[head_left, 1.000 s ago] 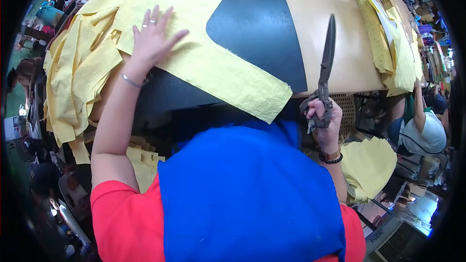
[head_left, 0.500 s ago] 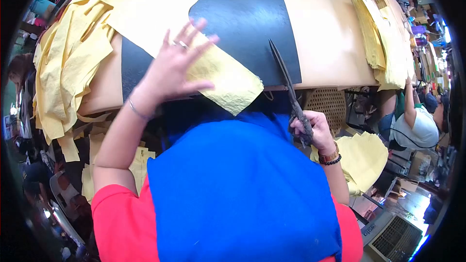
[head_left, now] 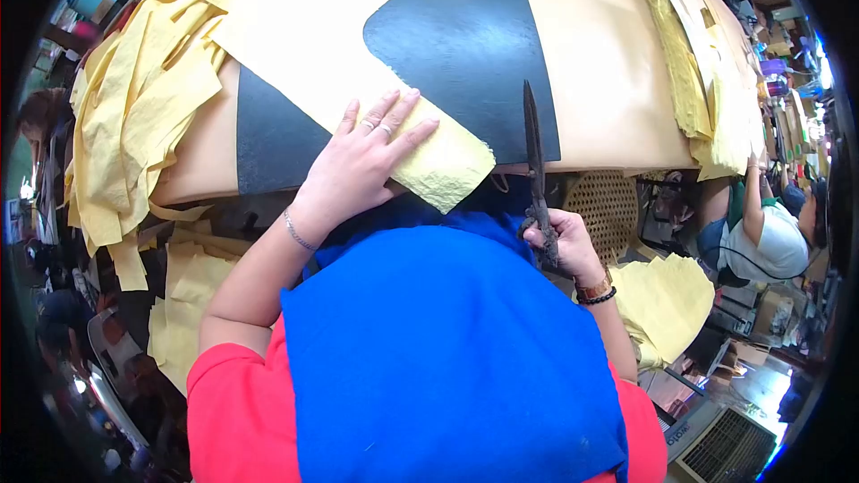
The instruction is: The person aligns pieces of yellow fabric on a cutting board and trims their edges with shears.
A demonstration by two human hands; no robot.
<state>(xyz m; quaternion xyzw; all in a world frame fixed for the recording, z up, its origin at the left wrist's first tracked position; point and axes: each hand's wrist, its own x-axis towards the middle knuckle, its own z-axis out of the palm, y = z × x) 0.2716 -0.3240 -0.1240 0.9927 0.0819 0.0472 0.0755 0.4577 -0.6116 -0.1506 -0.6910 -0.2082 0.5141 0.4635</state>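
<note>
My left hand (head_left: pixel 371 150) lies flat on a long strip of yellow sheet material (head_left: pixel 452 156), fingers stretched out, two rings showing. The strip runs diagonally over a black mat (head_left: pixel 465 45), and its near corner hangs past the table edge. In my right hand (head_left: pixel 565 241) is a pair of large dark scissors (head_left: pixel 535 152), gripped by the handles with the blades pointing up and away. The blades look closed together. They stand to the right of the strip, apart from it, over the mat's right side.
Yellow strips (head_left: pixel 148 107) drape over the table's left edge, and more yellow sheets (head_left: pixel 671 80) lie at its right end. A yellow piece (head_left: pixel 667 304) rests low beside my right arm. A woven cane seat (head_left: pixel 599 215) is under the table edge. Another person (head_left: pixel 765 233) sits at far right.
My left hand has come down from above the strip and now lies flat on it. The scissors in my right hand have turned more upright.
</note>
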